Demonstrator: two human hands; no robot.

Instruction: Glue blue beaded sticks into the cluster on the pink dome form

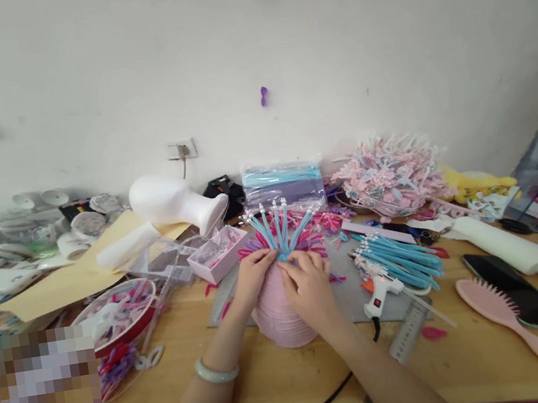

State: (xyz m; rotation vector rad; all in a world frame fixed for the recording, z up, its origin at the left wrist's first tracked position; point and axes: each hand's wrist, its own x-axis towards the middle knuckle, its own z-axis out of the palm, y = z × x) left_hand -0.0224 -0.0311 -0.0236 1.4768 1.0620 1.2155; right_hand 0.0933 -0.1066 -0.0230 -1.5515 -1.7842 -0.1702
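Note:
A rounded pink form point(287, 320), ridged as if wrapped in strips, stands on the table in front of me. Several light-blue pipe cleaners point(281, 230) with small white tips fan upward from its far edge, before a ring of pink and purple loops point(314, 243). My left hand point(258, 276) pinches the blue stems at their base from the left. From the right, my right hand point(309, 283) is closed on the same base, its fingers bent. The exact contact point is partly hidden by my fingers.
Right of the form lie a white glue gun point(382, 293), a bundle of blue pipe cleaners point(404, 265), a metal ruler point(408, 335), a pink hairbrush point(489, 303) and a black tablet point(526, 298). Leftward are a lilac box point(213, 272), a red-rimmed basket point(129, 331) and a white foam head point(162, 200).

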